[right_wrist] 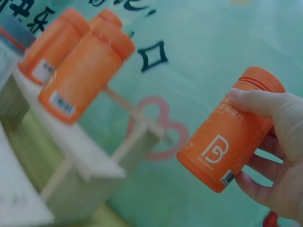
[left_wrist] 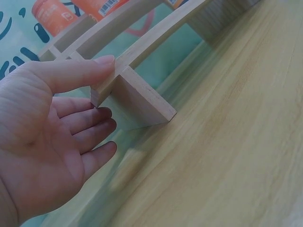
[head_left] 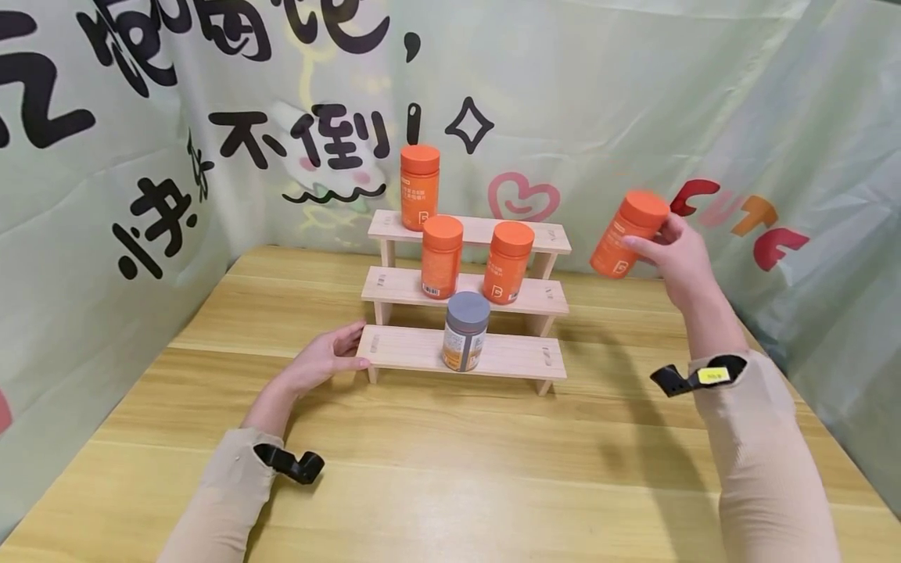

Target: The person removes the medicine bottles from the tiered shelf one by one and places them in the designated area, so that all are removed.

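Note:
In the head view my right hand [head_left: 679, 258] holds an orange bottle [head_left: 629, 234] in the air right of a stepped wooden shelf stand [head_left: 404, 344]. The bottle tilts, orange lid up; in the right wrist view my thumb lies across the label of that bottle [right_wrist: 227, 132]. My left hand [head_left: 327, 360] grips the left end of the lowest step, thumb along the front edge in the left wrist view and fingers around the end [left_wrist: 102, 90]. One orange bottle [head_left: 419, 191] stands on the top step, two more [head_left: 441, 262] [head_left: 507, 266] on the middle one. A grey-lidded bottle [head_left: 464, 336] stands on the lowest step.
The stand is on a wood-grain table [head_left: 450, 469]. Behind and beside it hangs a pale green cloth [head_left: 619, 94] with black lettering and a pink heart [head_left: 524, 197]. Black straps with mounts [head_left: 288, 463] circle both sleeved forearms.

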Tool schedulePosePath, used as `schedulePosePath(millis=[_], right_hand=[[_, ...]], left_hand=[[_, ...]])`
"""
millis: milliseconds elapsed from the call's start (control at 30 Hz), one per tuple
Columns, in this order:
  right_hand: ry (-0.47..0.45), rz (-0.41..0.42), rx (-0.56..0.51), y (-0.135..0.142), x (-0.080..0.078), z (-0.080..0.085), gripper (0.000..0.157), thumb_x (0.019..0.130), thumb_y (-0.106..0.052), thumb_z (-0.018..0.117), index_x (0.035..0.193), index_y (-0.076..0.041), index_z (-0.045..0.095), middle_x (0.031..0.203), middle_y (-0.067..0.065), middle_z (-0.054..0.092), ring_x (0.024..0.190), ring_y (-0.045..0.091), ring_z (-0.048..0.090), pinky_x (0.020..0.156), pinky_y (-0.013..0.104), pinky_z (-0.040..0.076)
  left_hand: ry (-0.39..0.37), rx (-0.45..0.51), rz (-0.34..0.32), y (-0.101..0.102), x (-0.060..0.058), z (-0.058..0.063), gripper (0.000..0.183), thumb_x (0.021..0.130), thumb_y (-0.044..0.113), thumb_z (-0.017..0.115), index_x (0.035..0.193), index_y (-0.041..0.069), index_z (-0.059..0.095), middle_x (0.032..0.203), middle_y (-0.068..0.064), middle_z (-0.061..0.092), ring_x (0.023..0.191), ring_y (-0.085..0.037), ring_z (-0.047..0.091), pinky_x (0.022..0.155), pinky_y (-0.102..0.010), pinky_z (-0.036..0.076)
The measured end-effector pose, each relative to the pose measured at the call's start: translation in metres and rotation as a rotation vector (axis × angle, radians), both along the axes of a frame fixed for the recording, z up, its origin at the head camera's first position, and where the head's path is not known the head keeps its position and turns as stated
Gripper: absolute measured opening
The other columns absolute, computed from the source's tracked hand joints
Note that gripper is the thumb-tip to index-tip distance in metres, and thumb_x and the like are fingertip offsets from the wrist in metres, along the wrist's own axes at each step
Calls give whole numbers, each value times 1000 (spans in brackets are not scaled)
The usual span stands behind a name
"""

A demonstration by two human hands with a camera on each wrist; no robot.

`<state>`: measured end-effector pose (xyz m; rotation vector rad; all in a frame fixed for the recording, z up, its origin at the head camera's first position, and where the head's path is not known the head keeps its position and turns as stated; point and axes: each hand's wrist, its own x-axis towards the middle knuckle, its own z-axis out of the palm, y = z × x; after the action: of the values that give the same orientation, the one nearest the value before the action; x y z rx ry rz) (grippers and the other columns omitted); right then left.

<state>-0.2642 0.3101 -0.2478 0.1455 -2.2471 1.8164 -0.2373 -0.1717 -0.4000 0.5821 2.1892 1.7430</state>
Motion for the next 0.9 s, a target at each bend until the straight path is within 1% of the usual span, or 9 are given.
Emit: schedulePosePath(millis=[100,167,300,433,533,733,900], right_hand=[[-33,-12,22,13,7,-19,46,83,-17,71,124,-17,51,107,-8,56,97,6,52,73,13,47],[-47,-4,2,20,11,-35,41,83,-14,70,121,-19,52,105,-9,57,95,5,53,73,13,47],[-35,41,-44,29,17,-64,36,84,-6,67,114,-20,54,101,-10,59,93,3,55,73,13,47],[-18,77,-66,34,18,-86,35,84,-1,66,110,-21,55,98,-10,61,91,3,56,73,12,47],[-31,66,-34,35,18,-99,35,83,-1,67,107,-24,56,97,-13,61,89,1,55,73,11,46],[-74,32,-34,36,19,-114,32,83,-3,67,103,-24,54,93,-15,60,86,1,54,72,11,46],[-112,-6,86,38,17,-125,34,84,-13,69,108,-27,50,97,-17,55,91,1,51,75,10,44]], left_hand=[[-8,7,2,0,0,1,80,85,7,66,143,-11,14,147,-27,20,133,-40,24,109,-48,20],[-1,2,-2,0,0,1,81,85,7,66,143,-11,13,147,-28,19,133,-41,24,109,-48,20],[0,-8,-4,-1,0,2,81,85,8,66,143,-11,13,147,-28,18,133,-41,23,109,-48,20],[-6,-3,-6,-1,-1,2,81,85,8,66,143,-11,13,147,-28,19,133,-40,23,109,-48,20],[0,-4,-8,-1,-2,2,81,85,9,66,143,-11,14,147,-28,21,133,-40,25,109,-48,20],[9,-4,-15,-1,-2,1,81,85,8,66,143,-11,13,146,-29,21,133,-40,25,109,-49,20],[12,-4,-13,-1,-2,1,81,85,8,66,143,-11,13,146,-29,21,133,-41,24,109,-49,20]])
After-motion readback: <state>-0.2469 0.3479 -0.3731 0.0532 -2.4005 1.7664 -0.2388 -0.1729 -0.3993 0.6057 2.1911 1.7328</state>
